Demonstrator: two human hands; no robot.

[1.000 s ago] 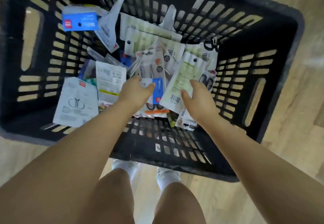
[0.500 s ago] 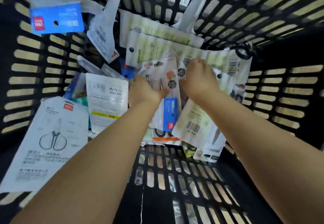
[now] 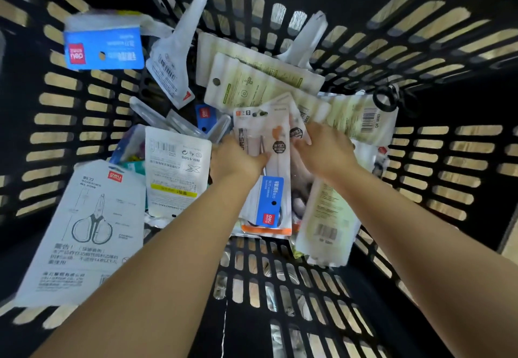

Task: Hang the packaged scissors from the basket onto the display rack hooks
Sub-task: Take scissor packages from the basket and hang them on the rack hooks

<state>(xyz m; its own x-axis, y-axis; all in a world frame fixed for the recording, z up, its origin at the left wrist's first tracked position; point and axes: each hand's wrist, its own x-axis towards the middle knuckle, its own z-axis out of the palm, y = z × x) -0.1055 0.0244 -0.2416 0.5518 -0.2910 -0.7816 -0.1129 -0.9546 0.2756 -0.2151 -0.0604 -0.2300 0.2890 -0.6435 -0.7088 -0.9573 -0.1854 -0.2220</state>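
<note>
the left hand (image 3: 238, 158) has its grip clamped on the left edge of a tall white pack (image 3: 262, 144) in the middle of the pile, with the thumb lying across the front. the right hand (image 3: 325, 150) rests at the right side of the same pack, fingers bent over the packs there; it is hard to tell if that grip is really pinching a pack or only pressing on it. the white pack lies on top of other packs, and a blue label pack (image 3: 270, 203) sits just below the left hand. a long pale green pack (image 3: 328, 217) lies under the right wrist.

all the scissors packs are down in the black basket (image 3: 448, 144), none on a hook. the rack is not in view.

what could go wrong: the packs lie on top of each other, so when the person lifts one, a second may stick to it and come up too, then drop. the packs look slick and thin, so a side pinch may slip. a pack corner may also catch in the basket's holes. the big scissors card (image 3: 84, 228) leans on the left wall and may slide down if the pile is shaken.
</note>
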